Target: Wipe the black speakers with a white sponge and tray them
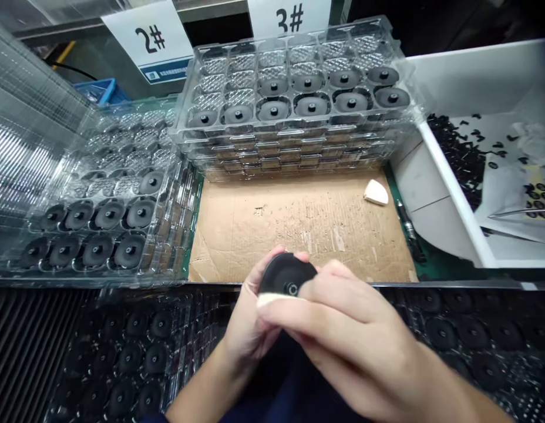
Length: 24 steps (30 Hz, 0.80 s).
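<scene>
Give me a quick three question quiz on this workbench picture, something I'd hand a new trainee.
1. True or false: the left hand and the right hand are both on one black round part.
2. The white wedge-shaped piece lies on: A a metal shelf; B the cardboard sheet; C a blue crate.
3. Fill in: the sign behind the rear stack of clear trays reads ___.
Key: 1 true; 2 B; 3 3#.
</scene>
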Available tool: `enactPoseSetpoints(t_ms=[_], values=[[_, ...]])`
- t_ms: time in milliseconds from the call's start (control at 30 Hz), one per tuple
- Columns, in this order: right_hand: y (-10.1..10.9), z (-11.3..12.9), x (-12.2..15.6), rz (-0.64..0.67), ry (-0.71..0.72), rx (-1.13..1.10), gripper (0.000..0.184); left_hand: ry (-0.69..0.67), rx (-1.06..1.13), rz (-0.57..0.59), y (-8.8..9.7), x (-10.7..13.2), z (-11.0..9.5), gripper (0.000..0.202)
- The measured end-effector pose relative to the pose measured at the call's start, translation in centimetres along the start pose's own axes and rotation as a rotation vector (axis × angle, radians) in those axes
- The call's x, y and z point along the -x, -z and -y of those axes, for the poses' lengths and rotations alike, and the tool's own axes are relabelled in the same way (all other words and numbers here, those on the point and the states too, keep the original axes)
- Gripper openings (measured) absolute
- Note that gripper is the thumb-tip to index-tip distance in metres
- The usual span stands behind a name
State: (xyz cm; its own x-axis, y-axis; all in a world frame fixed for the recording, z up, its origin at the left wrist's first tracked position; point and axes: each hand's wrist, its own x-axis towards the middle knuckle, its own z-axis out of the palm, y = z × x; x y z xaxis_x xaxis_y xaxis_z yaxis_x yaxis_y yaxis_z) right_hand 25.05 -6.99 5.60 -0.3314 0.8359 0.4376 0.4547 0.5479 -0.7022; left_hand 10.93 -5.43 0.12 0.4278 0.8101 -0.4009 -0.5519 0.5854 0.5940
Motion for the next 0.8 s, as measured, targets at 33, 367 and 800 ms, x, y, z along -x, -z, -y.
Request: enactPoseSetpoints(t_ms=[33, 367, 800], values=[[0.4, 0.1, 0.4, 0.069, -0.037, 0.000, 0.024, -0.022, 0.023, 0.028, 0.2, 0.0, 0.0, 0.051], [1.1, -2.8, -0.6, -0.027, 0.043, 0.097, 0.025, 0.049, 0.135, 0.099, 0.3, 0.6, 0.0, 0.054], [-4.0, -9.8, 7.7, -0.085, -0.681, 0.058, 0.028, 0.115, 0.209, 0.226, 0.6, 0.3, -0.2, 0.050]])
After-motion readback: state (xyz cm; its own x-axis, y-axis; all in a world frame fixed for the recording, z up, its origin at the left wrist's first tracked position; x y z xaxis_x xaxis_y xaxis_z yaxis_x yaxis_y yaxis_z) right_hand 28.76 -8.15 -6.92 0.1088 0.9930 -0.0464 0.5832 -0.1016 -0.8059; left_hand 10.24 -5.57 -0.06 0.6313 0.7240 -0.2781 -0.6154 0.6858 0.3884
